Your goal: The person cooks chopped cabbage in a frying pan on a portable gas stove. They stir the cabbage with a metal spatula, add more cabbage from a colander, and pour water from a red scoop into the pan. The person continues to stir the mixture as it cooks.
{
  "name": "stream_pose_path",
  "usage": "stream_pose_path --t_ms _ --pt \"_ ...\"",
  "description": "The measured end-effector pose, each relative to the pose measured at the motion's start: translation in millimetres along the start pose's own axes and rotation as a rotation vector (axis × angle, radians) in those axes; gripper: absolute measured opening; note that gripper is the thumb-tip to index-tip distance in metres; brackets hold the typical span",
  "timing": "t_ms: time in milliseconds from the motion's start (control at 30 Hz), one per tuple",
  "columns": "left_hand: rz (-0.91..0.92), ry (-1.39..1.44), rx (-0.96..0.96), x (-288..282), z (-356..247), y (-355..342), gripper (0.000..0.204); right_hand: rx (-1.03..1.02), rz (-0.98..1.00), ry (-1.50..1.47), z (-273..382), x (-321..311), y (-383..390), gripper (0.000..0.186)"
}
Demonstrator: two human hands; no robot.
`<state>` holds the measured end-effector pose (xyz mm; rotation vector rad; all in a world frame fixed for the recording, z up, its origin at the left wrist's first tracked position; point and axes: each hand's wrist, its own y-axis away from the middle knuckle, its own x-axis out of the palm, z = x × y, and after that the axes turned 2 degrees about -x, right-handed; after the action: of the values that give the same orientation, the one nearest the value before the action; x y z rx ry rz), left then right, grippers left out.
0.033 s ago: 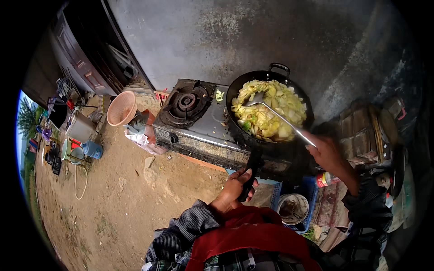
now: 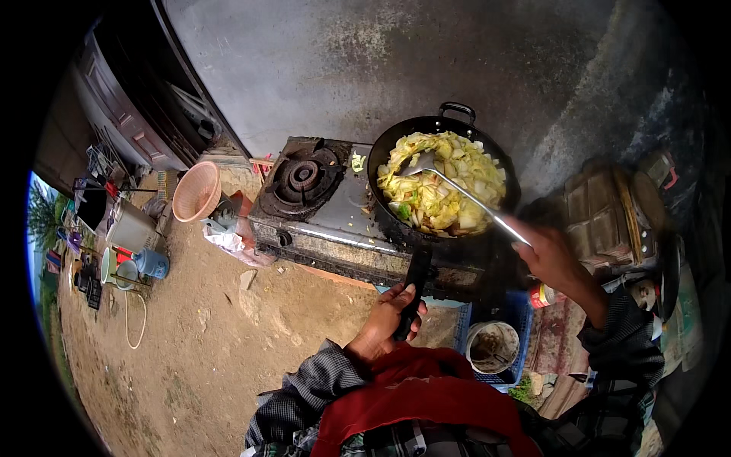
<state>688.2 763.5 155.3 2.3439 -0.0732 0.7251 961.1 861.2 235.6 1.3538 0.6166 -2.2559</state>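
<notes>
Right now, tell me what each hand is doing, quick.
Left hand: closed around the wok's long black handle.
Right hand: closed on the metal spatula, its blade in the chopped cabbage.

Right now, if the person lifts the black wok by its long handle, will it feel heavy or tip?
Probably front-heavy: the wok is heaped with cabbage, far from the left hand. It may tip forward.

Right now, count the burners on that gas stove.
2. One bare black cast-iron burner sits open on the stove's left side; the other is presumably hidden beneath the black wok of chopped cabbage on the right.
</notes>
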Motion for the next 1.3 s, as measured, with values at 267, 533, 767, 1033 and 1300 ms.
stream_pose_path --t_ms 267,533,767,1033,1300 --pt "0.085 0.001 0.003 3.8 1.6 -9.4 0.017 0.122 -0.072 0.030 -8.3 26.5 79.0 0.060" --pt "0.081 -0.007 0.006 -5.9 5.1 -9.6 0.019 0.394 -0.159 -0.172 21.6 -4.3 86.6 0.049" --pt "0.138 0.015 -0.020 -2.8 5.3 -16.5 0.016 0.460 -0.161 -0.236 -1.8 36.9 74.5 0.047" --pt "0.181 0.000 -0.006 -8.5 6.5 -16.1 0.021 0.685 -0.313 -0.531 12.9 20.0 86.6 0.046" --pt "0.177 -0.001 0.002 -14.1 8.5 -17.9 0.023 0.720 -0.324 -0.653 10.2 37.5 68.1 0.047"
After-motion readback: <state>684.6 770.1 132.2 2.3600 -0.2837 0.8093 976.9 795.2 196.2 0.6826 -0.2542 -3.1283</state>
